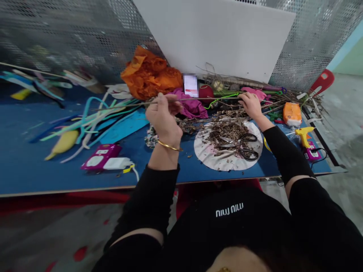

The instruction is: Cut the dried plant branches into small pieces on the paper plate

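Note:
A long thin brown stick (pixel 204 99) is held level above the blue table (pixel 34 170), reaching from the far left strips to my right hand. My left hand (pixel 163 115) is closed round the stick near its middle, a gold bangle on the wrist. My right hand (pixel 250 104) pinches the stick's right end. Below the hands lies a white round plate (pixel 215 156) strewn with dry brown plant bits, with black-handled scissors (pixel 244 145) on it.
Orange crumpled cloth (pixel 150 73) and magenta cloth (pixel 191 105) lie behind the stick. Blue and white strips (pixel 93 117) and a pink power strip (pixel 100 155) sit left. A yellow glue gun (pixel 304 135), an orange packet (pixel 292 113) and dry twigs are right. A white board leans on the mesh wall.

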`<action>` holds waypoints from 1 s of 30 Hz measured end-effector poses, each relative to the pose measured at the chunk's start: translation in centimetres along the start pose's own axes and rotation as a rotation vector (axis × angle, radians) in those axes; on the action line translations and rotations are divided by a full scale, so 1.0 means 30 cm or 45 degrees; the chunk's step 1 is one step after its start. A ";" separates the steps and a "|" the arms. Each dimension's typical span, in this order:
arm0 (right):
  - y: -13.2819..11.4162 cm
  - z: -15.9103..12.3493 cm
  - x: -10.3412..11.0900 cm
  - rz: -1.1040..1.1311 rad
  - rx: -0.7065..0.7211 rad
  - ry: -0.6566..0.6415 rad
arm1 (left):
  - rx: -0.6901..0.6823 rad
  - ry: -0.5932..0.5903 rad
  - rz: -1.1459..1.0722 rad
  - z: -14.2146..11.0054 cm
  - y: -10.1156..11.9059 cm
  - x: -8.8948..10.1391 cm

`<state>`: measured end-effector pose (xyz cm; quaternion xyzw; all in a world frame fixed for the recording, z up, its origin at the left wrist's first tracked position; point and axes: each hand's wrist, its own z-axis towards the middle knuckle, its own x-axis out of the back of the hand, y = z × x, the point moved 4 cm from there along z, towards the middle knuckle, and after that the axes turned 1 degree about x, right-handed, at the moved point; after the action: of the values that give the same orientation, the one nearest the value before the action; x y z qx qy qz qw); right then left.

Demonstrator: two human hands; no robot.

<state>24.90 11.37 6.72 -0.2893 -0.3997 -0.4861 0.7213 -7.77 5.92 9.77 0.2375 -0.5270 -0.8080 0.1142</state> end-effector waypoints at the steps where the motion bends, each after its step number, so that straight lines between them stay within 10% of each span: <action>1: 0.018 -0.006 0.007 0.006 0.006 -0.017 | 0.010 0.001 -0.005 0.004 0.011 0.018; 7: -0.019 0.023 0.105 0.040 -0.049 0.208 | 0.152 0.059 -0.001 -0.110 0.055 0.033; 12: -0.171 0.056 0.189 -0.011 0.093 0.275 | -0.698 -0.419 0.673 -0.256 0.245 -0.056; 17: -0.305 0.000 0.282 -0.055 0.432 0.349 | -0.918 -0.726 1.148 -0.184 0.294 -0.078; 30: -0.415 0.054 0.534 0.767 -0.055 0.641 | -0.207 -0.771 0.080 -0.217 0.383 -0.237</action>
<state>16.13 0.68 21.65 -0.2803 -0.0973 -0.3167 0.9009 0.87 -1.01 19.89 -0.0400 -0.4778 -0.8775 -0.0045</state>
